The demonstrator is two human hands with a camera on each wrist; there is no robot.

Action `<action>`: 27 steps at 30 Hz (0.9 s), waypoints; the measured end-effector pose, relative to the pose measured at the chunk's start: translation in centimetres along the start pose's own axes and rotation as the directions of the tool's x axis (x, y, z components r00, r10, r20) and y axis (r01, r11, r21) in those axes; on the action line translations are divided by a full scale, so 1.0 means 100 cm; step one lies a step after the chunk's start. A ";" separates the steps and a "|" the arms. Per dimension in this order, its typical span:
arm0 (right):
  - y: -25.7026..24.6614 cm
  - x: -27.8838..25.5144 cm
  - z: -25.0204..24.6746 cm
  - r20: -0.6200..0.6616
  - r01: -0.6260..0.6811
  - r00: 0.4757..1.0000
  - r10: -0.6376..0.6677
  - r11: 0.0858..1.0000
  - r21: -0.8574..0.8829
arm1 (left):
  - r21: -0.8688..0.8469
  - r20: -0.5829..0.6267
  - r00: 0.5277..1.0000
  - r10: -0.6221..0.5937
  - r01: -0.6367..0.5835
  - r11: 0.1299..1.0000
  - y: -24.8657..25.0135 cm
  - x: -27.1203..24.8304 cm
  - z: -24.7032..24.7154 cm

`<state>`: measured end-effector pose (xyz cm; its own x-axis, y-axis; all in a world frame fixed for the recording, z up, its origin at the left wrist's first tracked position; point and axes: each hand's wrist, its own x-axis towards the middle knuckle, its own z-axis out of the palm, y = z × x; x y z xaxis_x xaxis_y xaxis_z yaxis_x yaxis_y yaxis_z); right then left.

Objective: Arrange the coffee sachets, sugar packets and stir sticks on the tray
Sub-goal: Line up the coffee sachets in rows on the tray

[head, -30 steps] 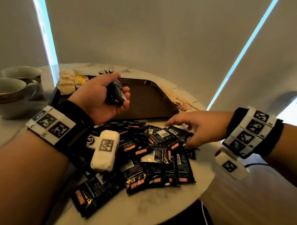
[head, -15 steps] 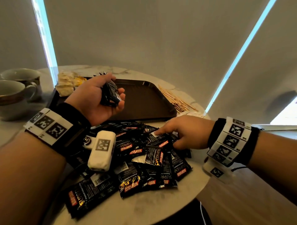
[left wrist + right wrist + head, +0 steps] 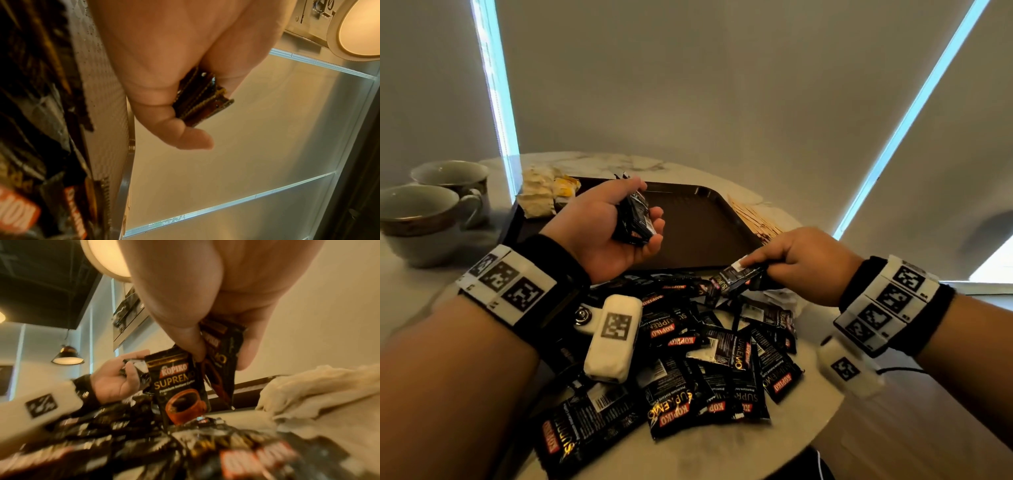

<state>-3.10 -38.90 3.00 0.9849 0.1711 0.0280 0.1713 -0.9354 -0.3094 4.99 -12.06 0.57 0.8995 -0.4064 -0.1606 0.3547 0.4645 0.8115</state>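
Note:
A pile of black coffee sachets (image 3: 709,359) covers the near half of the round marble table (image 3: 804,407). My left hand (image 3: 633,219) is palm-up above the brown tray's (image 3: 709,222) near edge, holding a small stack of sachets (image 3: 635,219) (image 3: 202,101). My right hand (image 3: 767,265) pinches two sachets (image 3: 736,275) (image 3: 180,386) lifted just above the pile. Pale sugar packets (image 3: 539,193) lie on the tray's far left corner. Wooden stir sticks (image 3: 755,219) lie on the table to the right of the tray.
Two cups (image 3: 417,216) stand at the table's far left. A crumpled white cloth or paper (image 3: 320,386) lies on the table beside my right hand. The table's edge curves close on the right, with wooden floor (image 3: 914,428) below. A blind-covered window stands behind.
My right hand, which was reaching down into the pile, has closed on sachets and raised them toward the tray. My left hand has stayed in place with its stack.

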 end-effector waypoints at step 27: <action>-0.064 0.038 -0.007 -0.242 0.194 0.967 -0.078 0.843 0.501 | 0.118 0.201 0.974 -0.109 0.087 0.989 -0.002 -0.017 0.008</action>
<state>-0.44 -32.52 5.74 0.9455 0.1639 0.2812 0.3218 -0.6006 -0.7320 3.23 -12.05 1.15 0.7857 -0.6043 -0.1323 0.3989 0.3315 0.8550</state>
